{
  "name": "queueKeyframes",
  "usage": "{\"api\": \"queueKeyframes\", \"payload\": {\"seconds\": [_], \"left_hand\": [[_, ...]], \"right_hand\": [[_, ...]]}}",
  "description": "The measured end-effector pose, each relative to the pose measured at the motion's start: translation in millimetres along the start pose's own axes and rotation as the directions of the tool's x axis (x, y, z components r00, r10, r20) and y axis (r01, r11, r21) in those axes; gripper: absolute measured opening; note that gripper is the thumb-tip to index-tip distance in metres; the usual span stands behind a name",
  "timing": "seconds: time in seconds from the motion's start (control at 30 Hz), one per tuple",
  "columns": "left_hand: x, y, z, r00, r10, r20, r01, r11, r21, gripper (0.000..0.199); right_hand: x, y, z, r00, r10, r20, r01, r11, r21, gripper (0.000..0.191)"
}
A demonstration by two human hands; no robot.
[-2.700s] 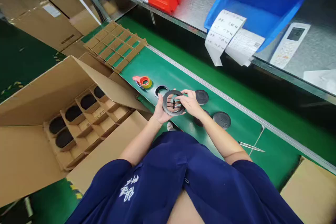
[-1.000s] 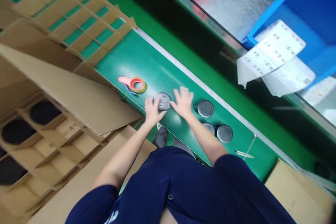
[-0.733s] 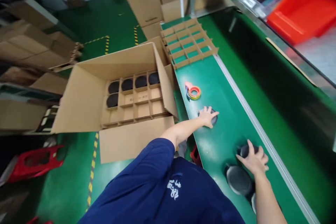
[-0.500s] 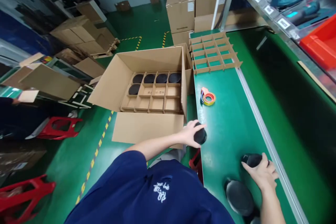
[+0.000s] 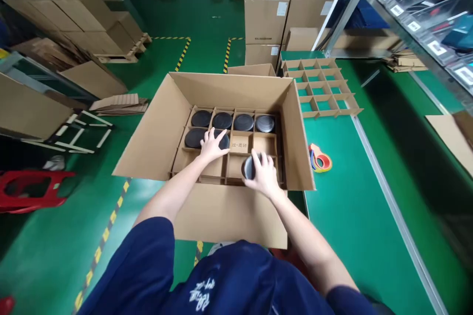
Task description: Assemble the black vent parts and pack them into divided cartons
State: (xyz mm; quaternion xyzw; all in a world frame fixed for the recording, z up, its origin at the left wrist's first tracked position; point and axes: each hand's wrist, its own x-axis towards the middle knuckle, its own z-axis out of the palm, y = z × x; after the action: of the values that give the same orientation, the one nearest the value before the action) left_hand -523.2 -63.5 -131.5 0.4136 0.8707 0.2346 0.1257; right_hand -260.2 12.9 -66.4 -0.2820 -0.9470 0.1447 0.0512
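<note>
An open cardboard box (image 5: 231, 214) stands in front of me, with a cardboard divider splitting its inside into cells. Black round objects (image 5: 222, 120) fill the far row, and another (image 5: 194, 138) sits at the left of the second row. My left hand (image 5: 211, 147) has its fingers around a black round object (image 5: 223, 141) at the second cell of that row. Over the near right cells, my right hand (image 5: 265, 173) grips another black round object (image 5: 249, 168), tilted, its greyish face turned left. The palms hide parts of both objects.
Right of the box runs a green worktable (image 5: 343, 182) bearing a tape roll in a holder (image 5: 320, 159) and a spare cardboard divider (image 5: 325, 89). Stacked cartons (image 5: 266, 10) stand behind. A shelf rack (image 5: 417, 34) overhangs the right; a red stool (image 5: 33, 189) is on the left.
Both hands have moved into the box, the right one leftward from the worktable, each with a black round object. The view has shifted so the box is more central.
</note>
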Motion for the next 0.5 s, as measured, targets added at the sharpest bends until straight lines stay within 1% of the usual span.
{"api": "queueKeyframes", "payload": {"seconds": [0.07, 0.1, 0.13, 0.2, 0.27, 0.3, 0.43, 0.5], "left_hand": [[20.3, -19.0, 4.3, 0.999, 0.026, 0.026, -0.026, 1.0, 0.003, 0.098], [27.5, -26.9, 7.0, 0.999, 0.034, 0.036, -0.034, 0.999, -0.005, 0.097], [33.3, -33.9, 9.9, 0.998, 0.043, 0.042, -0.043, 0.999, -0.017, 0.096], [41.3, -45.3, 16.7, 0.997, 0.064, 0.051, -0.062, 0.997, -0.042, 0.095], [46.0, -53.8, 25.4, 0.994, 0.089, 0.062, -0.085, 0.994, -0.062, 0.096], [47.6, -57.1, 30.6, 0.992, 0.108, 0.071, -0.103, 0.992, -0.07, 0.094], [54.5, -66.5, 53.0, 0.979, 0.184, 0.088, -0.176, 0.98, -0.092, 0.07], [59.3, -69.0, 60.3, 0.975, 0.206, 0.087, -0.197, 0.975, -0.101, 0.064]], "right_hand": [[75.0, -18.2, 20.7, 1.0, 0.021, 0.02, -0.019, 0.995, -0.099, 0.115], [105.3, -23.3, 29.8, 0.998, 0.045, 0.046, -0.038, 0.989, -0.145, 0.116], [129.9, -26.2, 38.4, 0.994, 0.077, 0.076, -0.062, 0.981, -0.186, 0.118], [163.0, -26.7, 54.4, 0.981, 0.145, 0.131, -0.109, 0.962, -0.249, 0.122], [177.9, -21.9, 69.4, 0.965, 0.192, 0.181, -0.134, 0.947, -0.292, 0.123], [180.8, -18.1, 76.5, 0.958, 0.206, 0.202, -0.138, 0.942, -0.306, 0.118], [184.3, -0.2, 99.9, 0.949, 0.176, 0.261, -0.084, 0.941, -0.329, 0.084], [188.3, 4.2, 107.4, 0.953, 0.157, 0.259, -0.068, 0.945, -0.32, 0.078]]}}
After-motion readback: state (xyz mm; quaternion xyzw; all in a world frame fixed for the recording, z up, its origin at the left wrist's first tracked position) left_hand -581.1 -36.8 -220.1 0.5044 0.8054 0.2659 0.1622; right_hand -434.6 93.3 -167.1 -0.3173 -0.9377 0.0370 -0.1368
